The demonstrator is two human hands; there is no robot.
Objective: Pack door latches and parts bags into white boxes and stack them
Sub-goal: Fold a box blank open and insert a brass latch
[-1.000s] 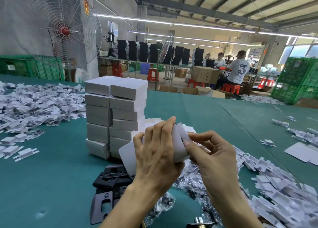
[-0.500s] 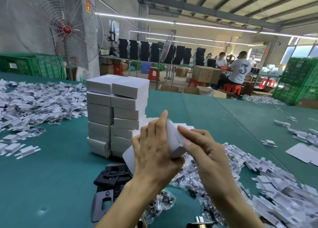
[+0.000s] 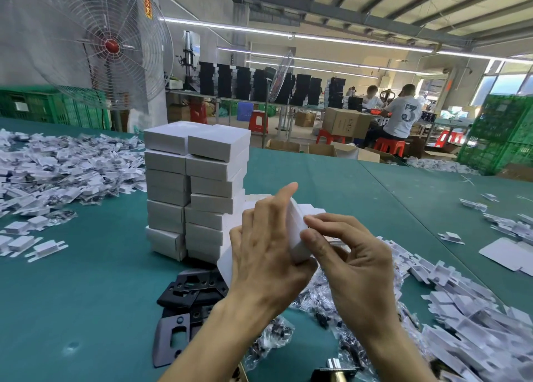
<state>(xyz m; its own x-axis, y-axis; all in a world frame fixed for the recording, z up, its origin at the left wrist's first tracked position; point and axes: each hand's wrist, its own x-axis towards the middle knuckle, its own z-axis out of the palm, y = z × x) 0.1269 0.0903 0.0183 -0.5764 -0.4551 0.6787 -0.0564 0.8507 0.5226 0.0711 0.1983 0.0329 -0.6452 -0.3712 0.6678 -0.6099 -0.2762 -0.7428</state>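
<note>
The box (image 3: 295,237) sits at frame centre, lifted off the tabletop (image 3: 86,295) and held between both hands. It stands nearly on end, its long axis running from the top near the left forefinger tip down toward the lower right. The left hand (image 3: 259,254) is curled around its far side, back of the hand to the camera; a loose flap shows at the lower left of that hand. The right hand (image 3: 354,263) pinches the box's near edge with thumb and forefinger, the other fingers bent loosely.

The stack (image 3: 213,179) rises to the upper left of the hands, just beyond the left hand, so the left hand is the nearer one. I'd judge the flap wants closing first; then the box must go up and left, turned flat, to land on top.
</note>
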